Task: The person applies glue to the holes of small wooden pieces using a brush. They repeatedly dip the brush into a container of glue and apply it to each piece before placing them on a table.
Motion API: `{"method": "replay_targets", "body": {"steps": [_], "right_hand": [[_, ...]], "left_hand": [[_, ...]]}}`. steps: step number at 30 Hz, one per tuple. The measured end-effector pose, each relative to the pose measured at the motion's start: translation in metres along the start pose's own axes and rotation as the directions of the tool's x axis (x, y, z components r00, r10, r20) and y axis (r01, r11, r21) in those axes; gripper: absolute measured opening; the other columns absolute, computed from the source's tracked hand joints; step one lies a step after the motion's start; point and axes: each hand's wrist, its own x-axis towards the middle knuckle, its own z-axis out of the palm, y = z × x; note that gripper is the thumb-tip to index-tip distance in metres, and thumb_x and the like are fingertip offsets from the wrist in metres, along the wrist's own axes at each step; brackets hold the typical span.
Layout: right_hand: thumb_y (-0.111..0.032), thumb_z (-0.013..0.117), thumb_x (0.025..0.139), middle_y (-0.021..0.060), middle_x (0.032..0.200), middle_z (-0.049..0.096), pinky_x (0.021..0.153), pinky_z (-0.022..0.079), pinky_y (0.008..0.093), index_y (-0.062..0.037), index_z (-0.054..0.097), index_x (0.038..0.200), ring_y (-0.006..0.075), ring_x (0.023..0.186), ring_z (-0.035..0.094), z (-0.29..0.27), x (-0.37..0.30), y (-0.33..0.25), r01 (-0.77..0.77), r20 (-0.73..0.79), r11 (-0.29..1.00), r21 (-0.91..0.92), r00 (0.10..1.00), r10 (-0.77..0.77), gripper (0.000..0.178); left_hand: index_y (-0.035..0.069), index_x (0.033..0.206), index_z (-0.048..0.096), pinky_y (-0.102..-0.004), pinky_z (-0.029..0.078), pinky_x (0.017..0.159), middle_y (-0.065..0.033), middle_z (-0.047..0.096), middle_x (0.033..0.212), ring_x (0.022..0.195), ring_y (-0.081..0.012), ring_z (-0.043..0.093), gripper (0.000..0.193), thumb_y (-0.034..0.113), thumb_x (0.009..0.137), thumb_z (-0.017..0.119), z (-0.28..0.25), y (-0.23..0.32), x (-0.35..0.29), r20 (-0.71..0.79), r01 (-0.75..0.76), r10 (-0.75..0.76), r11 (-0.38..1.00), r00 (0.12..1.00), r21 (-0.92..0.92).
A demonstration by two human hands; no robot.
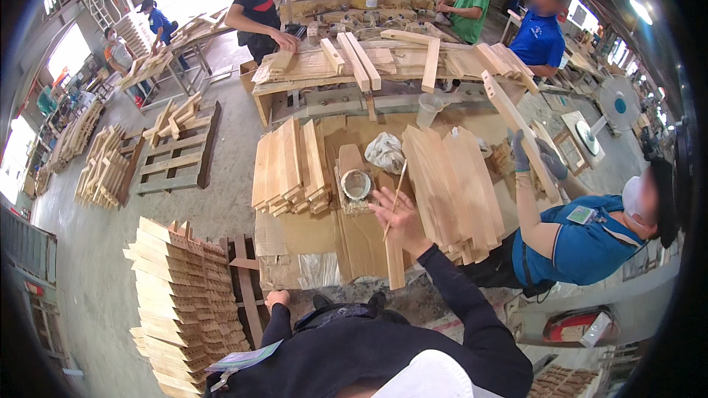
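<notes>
My right hand [400, 222] is over the cardboard-covered table [302, 232], with a thin wooden stick [396, 197] held between its fingers. Just left of that hand stands a small round tub [356, 185] of whitish contents, set on a wooden block. Behind the tub lies a crumpled white cloth [385, 152]. Below my right hand a narrow wooden piece [395, 262] reaches the near table edge. My left hand [277, 298] is curled closed by the near left edge of the table; whether anything is inside it is hidden.
Wooden slats are stacked left [284, 166] and right [450, 188] on the table. A tall stack of wooden parts [181, 302] stands at my left. At right, a gloved co-worker [582, 239] holds a long wooden piece [520, 133]. Others work at a bench [317, 88] beyond.
</notes>
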Motion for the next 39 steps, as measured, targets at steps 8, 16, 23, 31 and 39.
{"method": "replay_targets", "body": {"steps": [8,16,23,31,39], "right_hand": [[-0.02,0.065,0.081,0.0082,0.132,0.056,0.11,0.027,0.0484,-0.0161,0.069,0.108,0.0333,0.127,0.044,-0.018,-0.052,0.129,-0.283,0.45,0.908,-0.31,0.798,0.402,0.028],[-0.01,0.065,0.076,0.0062,0.132,0.056,0.111,0.027,0.0502,-0.0137,0.069,0.106,0.0322,0.131,0.041,-0.004,-0.085,0.156,-0.29,0.175,0.945,-0.154,0.933,0.315,0.03],[-0.007,0.061,0.078,0.0072,0.131,0.056,0.11,0.028,0.047,-0.0168,0.069,0.104,0.0333,0.128,0.042,0.006,-0.086,0.137,-0.32,0.114,0.923,-0.212,0.93,0.349,0.029],[-0.01,0.061,0.081,0.0065,0.131,0.057,0.111,0.026,0.0468,-0.0142,0.07,0.1,0.0313,0.131,0.04,0.008,-0.083,0.133,-0.344,0.103,0.917,-0.202,0.924,0.369,0.021],[-0.004,0.06,0.077,0.0054,0.127,0.059,0.11,0.027,0.05,-0.0145,0.069,0.098,0.0314,0.131,0.04,0.015,-0.09,0.144,-0.366,0.104,0.91,-0.196,0.915,0.391,0.025]], "left_hand": [[0.0,0.1,0.069,-0.0435,0.037,0.1,-0.0211,0.065,0.11,0.11,-0.0363,0.058,0.041,0.027,0.073,0.054,0.028,-0.024,0.022,0.102,0.008,0.001,0.996,0.995,-0.093],[-0.004,0.09,0.069,-0.0407,0.046,0.092,-0.024,0.066,0.1,0.103,-0.0383,0.061,0.037,0.024,0.07,0.055,0.038,-0.049,0.03,0.083,-0.052,0.069,0.979,0.994,-0.195],[-0.007,0.091,0.067,-0.0409,0.051,0.08,-0.0275,0.066,0.091,0.092,-0.0381,0.065,0.036,0.021,0.069,0.059,0.052,-0.077,0.054,0.054,-0.041,0.056,0.968,0.997,-0.249],[-0.003,0.1,0.069,-0.0351,0.054,0.075,-0.0181,0.07,0.092,0.081,-0.0291,0.069,0.036,0.02,0.074,0.061,0.062,-0.074,0.051,0.153,-0.018,0.084,0.921,0.985,-0.39],[-0.005,0.094,0.068,-0.0338,0.053,0.058,-0.0161,0.069,0.076,0.063,-0.0227,0.067,0.03,0.015,0.076,0.058,0.071,-0.082,0.055,0.23,-0.042,0.18,0.865,0.956,-0.5]]}}
